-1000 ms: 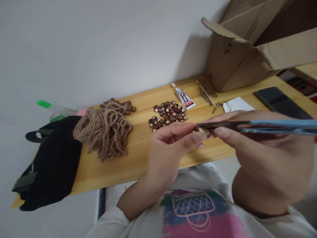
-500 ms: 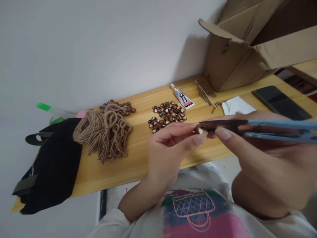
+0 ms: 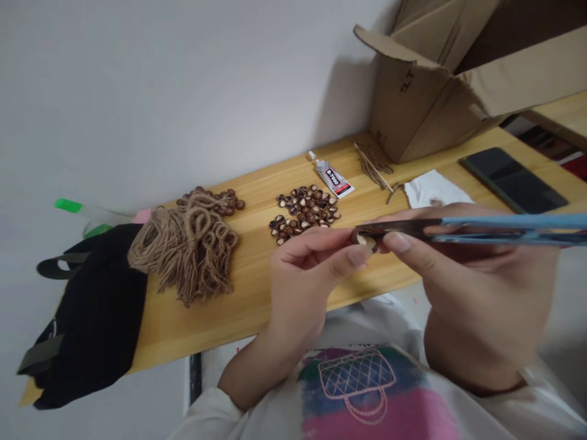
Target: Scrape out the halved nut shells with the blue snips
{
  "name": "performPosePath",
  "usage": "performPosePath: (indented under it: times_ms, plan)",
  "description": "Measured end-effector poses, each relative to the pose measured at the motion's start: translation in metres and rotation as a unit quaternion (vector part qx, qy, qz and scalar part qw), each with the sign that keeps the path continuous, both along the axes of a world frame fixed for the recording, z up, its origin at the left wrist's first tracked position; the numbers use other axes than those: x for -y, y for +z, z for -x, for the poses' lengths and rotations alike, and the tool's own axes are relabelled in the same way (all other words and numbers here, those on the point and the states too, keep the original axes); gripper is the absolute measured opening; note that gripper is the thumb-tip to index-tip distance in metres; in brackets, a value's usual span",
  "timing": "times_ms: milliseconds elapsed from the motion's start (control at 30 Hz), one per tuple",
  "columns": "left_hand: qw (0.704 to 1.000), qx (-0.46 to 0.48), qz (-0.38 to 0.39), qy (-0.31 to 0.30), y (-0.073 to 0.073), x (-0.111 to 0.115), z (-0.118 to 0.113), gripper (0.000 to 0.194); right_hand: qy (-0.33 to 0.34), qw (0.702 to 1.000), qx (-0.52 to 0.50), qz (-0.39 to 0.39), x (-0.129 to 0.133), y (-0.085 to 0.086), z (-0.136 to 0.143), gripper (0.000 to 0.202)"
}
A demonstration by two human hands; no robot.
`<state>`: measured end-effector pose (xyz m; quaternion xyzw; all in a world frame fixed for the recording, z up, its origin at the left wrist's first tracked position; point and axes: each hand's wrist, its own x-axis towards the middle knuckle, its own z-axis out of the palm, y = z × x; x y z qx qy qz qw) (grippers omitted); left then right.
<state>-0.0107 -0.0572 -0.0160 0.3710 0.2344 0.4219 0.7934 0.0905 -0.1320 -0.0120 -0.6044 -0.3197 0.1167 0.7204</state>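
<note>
Between thumb and fingers, my left hand (image 3: 312, 269) pinches a brown nut shell piece (image 3: 364, 239) with a pale inside. My right hand (image 3: 472, 275) is closed round thread snips (image 3: 458, 229) with light blue handles and dark blades. The blade tips touch the shell piece at its rim, and my right thumb lies close to it. Behind my left hand, a pile of similar shell pieces (image 3: 306, 211) lies on the wooden table (image 3: 257, 263).
A bundle of brown cord (image 3: 188, 250) lies left, with round brown nuts (image 3: 233, 201) behind it. A black bag (image 3: 101, 311) hangs over the left end. A glue tube (image 3: 334, 177), thin sticks (image 3: 373, 165), white paper (image 3: 433, 189), a phone (image 3: 513, 179) and a cardboard box (image 3: 413, 104) are farther right.
The snips' handles have drawn closer together and my right hand has shifted slightly left. The shell piece stays in my left hand. The whole view has moved a little.
</note>
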Motion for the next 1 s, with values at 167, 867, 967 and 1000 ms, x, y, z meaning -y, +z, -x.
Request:
performPosePath:
  times_ms: [167,867,967,1000]
  plan:
    - [0.997,0.002,0.06,-0.041,0.001,-0.003,-0.001,0.017,0.021,0.999,-0.034,-0.015,-0.005,-0.006,-0.002,0.016]
    - [0.999,-0.029,0.041,0.012,-0.003,0.002,-0.004,0.017,-0.042,0.999,0.023,-0.023,-0.008,-0.002,0.007,0.018]
    - [0.998,-0.039,0.056,0.002,-0.002,0.0,-0.003,0.019,-0.044,0.999,-0.006,-0.02,-0.007,-0.009,0.002,0.022]
    - [0.997,-0.042,0.063,-0.004,-0.001,0.0,-0.003,0.02,-0.043,0.999,-0.017,-0.017,-0.007,-0.011,0.0,0.023]
